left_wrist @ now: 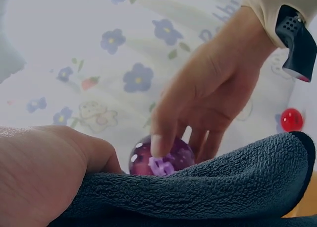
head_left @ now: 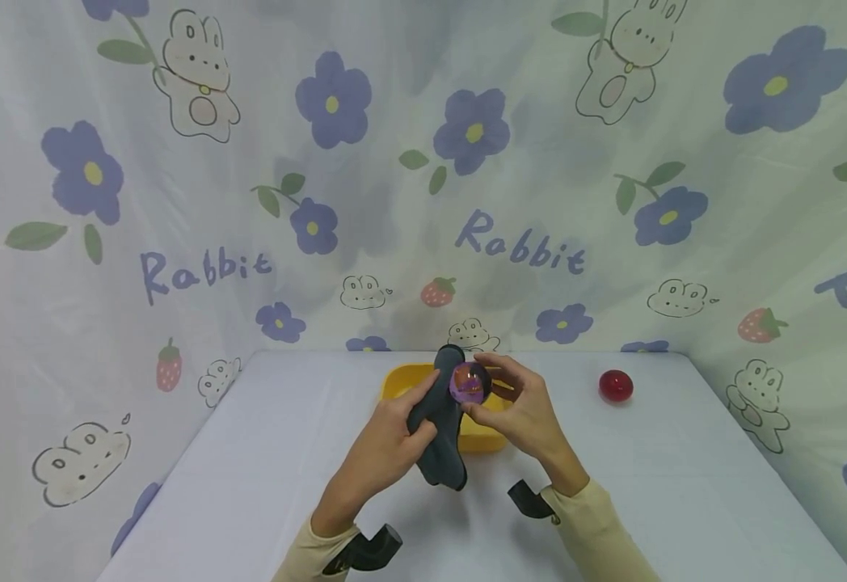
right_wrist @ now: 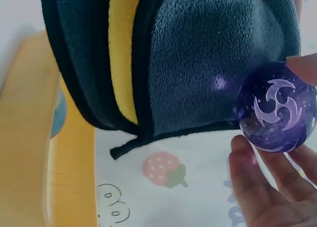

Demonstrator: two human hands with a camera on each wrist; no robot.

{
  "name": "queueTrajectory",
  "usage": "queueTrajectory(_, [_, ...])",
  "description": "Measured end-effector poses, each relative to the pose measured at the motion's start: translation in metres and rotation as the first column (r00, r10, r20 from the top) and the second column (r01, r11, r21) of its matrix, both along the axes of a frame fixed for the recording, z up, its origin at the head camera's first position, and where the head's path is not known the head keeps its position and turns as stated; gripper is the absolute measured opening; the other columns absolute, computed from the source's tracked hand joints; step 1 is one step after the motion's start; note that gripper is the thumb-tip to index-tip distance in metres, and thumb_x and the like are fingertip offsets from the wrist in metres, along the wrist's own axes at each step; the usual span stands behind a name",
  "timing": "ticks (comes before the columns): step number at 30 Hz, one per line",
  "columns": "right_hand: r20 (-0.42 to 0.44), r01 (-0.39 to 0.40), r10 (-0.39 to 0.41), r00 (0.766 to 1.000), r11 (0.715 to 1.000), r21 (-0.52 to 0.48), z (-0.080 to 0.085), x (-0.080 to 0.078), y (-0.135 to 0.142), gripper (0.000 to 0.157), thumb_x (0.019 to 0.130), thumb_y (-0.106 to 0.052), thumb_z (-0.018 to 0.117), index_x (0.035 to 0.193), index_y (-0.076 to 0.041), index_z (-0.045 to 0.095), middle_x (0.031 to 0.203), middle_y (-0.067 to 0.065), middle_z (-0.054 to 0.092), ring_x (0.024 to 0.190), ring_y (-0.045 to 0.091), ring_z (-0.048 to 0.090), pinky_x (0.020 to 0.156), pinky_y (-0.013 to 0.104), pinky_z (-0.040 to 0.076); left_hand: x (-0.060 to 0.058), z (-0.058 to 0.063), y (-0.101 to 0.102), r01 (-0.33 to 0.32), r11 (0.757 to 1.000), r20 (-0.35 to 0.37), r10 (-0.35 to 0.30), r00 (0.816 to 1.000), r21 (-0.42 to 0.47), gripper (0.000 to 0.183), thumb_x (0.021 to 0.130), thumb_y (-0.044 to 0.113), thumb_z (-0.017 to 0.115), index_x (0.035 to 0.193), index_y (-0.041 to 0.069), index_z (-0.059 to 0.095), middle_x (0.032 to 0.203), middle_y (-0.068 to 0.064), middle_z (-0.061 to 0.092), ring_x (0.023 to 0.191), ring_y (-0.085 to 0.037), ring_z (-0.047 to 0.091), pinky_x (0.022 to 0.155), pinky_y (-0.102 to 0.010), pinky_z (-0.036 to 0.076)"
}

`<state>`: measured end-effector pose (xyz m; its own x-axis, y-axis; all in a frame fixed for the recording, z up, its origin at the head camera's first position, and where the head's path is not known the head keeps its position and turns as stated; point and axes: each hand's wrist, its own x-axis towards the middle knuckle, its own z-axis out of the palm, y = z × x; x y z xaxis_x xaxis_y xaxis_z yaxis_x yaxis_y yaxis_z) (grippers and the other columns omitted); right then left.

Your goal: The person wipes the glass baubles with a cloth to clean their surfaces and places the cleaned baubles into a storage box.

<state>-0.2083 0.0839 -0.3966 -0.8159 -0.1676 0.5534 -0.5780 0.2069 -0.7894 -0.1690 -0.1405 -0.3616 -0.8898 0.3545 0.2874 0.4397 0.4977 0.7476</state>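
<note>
A dark blue-grey fleecy cloth [head_left: 441, 453] with a black edge hangs folded from my left hand [head_left: 387, 444], which grips it between thumb and fingers. My right hand [head_left: 528, 412] holds a clear purple ball [head_left: 469, 383] by thumb and fingertips, right beside the cloth. In the right wrist view a pale swirl emblem shows inside the purple ball [right_wrist: 277, 108]. From the left wrist, the cloth [left_wrist: 198, 197] covers the lower part of the ball. Both hands are above a yellow container [head_left: 485, 442].
A shiny red ball [head_left: 616, 386] lies on the white table [head_left: 285, 469], to the right of the container. Inside the container, part of a bluish round thing [right_wrist: 60, 115] shows in the right wrist view. A curtain [head_left: 387, 218] printed with flowers and rabbits stands behind the table.
</note>
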Motion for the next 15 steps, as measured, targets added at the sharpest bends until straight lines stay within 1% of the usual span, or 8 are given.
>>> queueTrajectory(3, [-0.006,0.016,-0.016,1.0,0.999,0.032,0.0,-0.0004,0.001,0.061,0.077,-0.008,0.086,0.134,-0.005,0.066,0.127,0.014,0.071,0.109,0.03,0.071,0.098,0.042,0.059,0.0017,0.0009,-0.0001,-0.006,1.0,-0.018,0.006,1.0,0.014,0.066,0.092,0.002,0.058,0.156,0.012,0.047,0.086,-0.006,0.061,0.05,-0.004,0.048,0.045,-0.019,0.037])
queueTrajectory(7, [-0.006,0.009,-0.009,1.0,0.998,0.058,-0.0003,-0.0012,0.0022,0.058,0.076,-0.01,0.087,0.131,-0.009,0.068,0.121,0.01,0.073,0.104,0.023,0.068,0.09,0.033,0.057,0.0038,0.0022,-0.0005,-0.002,0.999,-0.045,0.004,0.999,0.033,0.065,0.091,0.001,0.058,0.155,0.012,0.048,0.103,-0.013,0.072,0.058,-0.005,0.057,0.046,-0.019,0.039])
queueTrajectory(11, [0.005,-0.026,0.026,1.0,0.997,0.072,-0.001,-0.0013,0.0027,0.057,0.076,-0.011,0.088,0.13,-0.011,0.069,0.122,0.009,0.072,0.1,0.018,0.068,0.089,0.03,0.058,0.0053,0.0028,-0.0009,0.004,0.999,-0.066,-0.001,0.998,0.044,0.065,0.091,0.0,0.057,0.155,0.011,0.049,0.111,-0.017,0.074,0.056,-0.004,0.056,0.045,-0.019,0.039])
queueTrajectory(12, [0.006,-0.037,0.036,0.999,0.997,0.075,-0.0012,-0.0013,0.0026,0.057,0.077,-0.01,0.088,0.13,-0.011,0.069,0.123,0.009,0.072,0.1,0.018,0.069,0.09,0.03,0.058,0.0056,0.0028,-0.001,0.005,0.999,-0.073,-0.001,0.997,0.044,0.065,0.091,-0.001,0.057,0.155,0.012,0.049,0.111,-0.017,0.074,0.055,-0.003,0.054,0.045,-0.019,0.039])
queueTrajectory(15, [0.017,-0.064,0.063,0.998,0.995,0.075,-0.0016,-0.0012,0.0024,0.057,0.077,-0.009,0.087,0.131,-0.009,0.069,0.125,0.01,0.071,0.099,0.019,0.07,0.091,0.03,0.059,0.0062,0.0031,-0.0012,0.006,0.999,-0.093,-0.002,0.996,0.045,0.066,0.09,-0.001,0.057,0.154,0.012,0.05,0.105,-0.016,0.074,0.049,-0.002,0.047,0.045,-0.02,0.037])
